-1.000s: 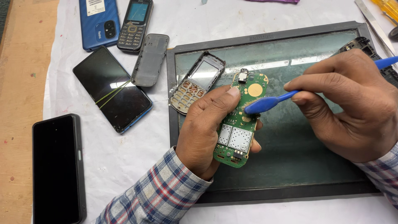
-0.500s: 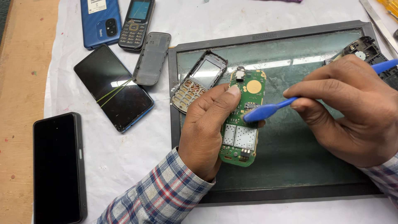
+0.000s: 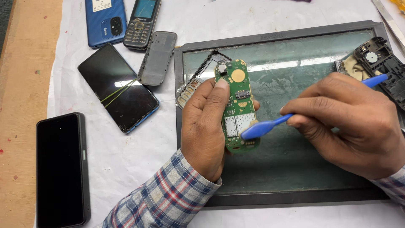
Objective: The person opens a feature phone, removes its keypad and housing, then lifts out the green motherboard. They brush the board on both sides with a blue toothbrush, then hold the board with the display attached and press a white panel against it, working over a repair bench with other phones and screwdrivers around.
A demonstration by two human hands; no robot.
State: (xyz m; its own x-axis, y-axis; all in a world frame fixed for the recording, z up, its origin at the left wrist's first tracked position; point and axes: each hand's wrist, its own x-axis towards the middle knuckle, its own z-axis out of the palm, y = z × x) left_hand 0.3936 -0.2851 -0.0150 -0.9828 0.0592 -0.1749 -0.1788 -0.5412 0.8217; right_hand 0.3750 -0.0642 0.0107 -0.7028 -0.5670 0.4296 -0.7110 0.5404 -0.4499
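— What step is in hand?

— It looks like cleaning: the left hand (image 3: 209,126), left of centre, has its fingers wrapped round a green circuit board (image 3: 236,105), held upright over the glass-topped tray (image 3: 295,177). The right hand (image 3: 350,126), at the right, pinches a blue brush (image 3: 263,126) whose head touches the board's lower part.

— And the next move?

— I judge it calls for light strokes and a steady board.

— Count the things?

— One board, one brush, one tray. At the upper left, four phones: a blue one (image 3: 105,21), a keypad one (image 3: 143,21), a cracked one (image 3: 118,86), a black one (image 3: 61,169) lower left. One grey back cover (image 3: 157,57), one keypad frame (image 3: 190,90) behind the left hand, one black housing (image 3: 375,59) upper right. All on the desk (image 3: 25,105).
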